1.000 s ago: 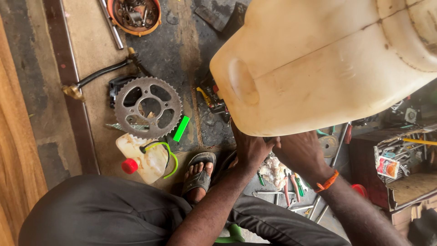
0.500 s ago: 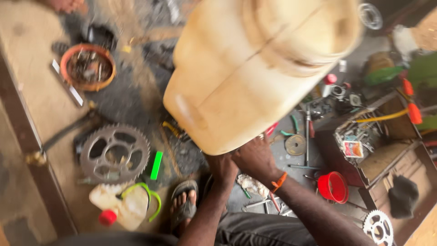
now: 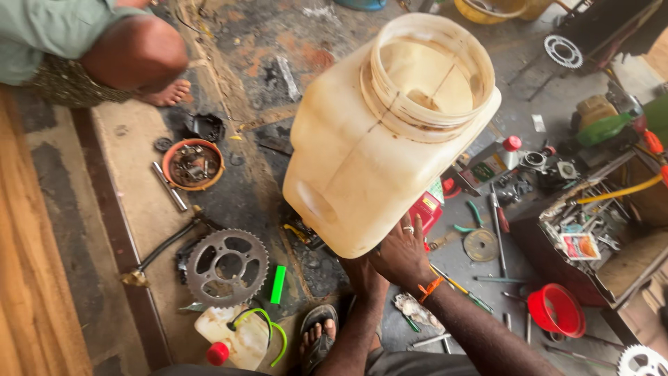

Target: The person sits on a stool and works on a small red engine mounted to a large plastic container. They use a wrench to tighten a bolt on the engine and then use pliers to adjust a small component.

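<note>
Right hand: my right hand (image 3: 403,254) is spread flat, fingers splayed against the lower corner of the jug, a ring on 1 finger and an orange band at the wrist.
Left hand: my left hand (image 3: 362,275) sits under the jug's bottom edge, mostly hidden by it and by my right hand; I cannot tell how its fingers lie.
Jug: the big cream plastic jug (image 3: 369,146) is held up off the floor, tilted, its wide open mouth turned up toward me, directly above both hands.
Just beside my right hand: a red box (image 3: 426,209) peeks out from behind the jug, and a round metal disc (image 3: 481,245) lies further out to the right.
Below my hands: my sandalled foot (image 3: 316,338) rests on the floor.
Left of my hands: a green stick (image 3: 278,284), then a steel sprocket (image 3: 227,267), with a small white bottle with a red cap (image 3: 233,338) near it.
Further left: an orange bowl of small parts (image 3: 193,163).
Right of my hands: a red cup (image 3: 554,310) and a wooden tray of tools (image 3: 591,244), well apart from the jug.
Far upper left: another person's bare leg (image 3: 136,59).
</note>
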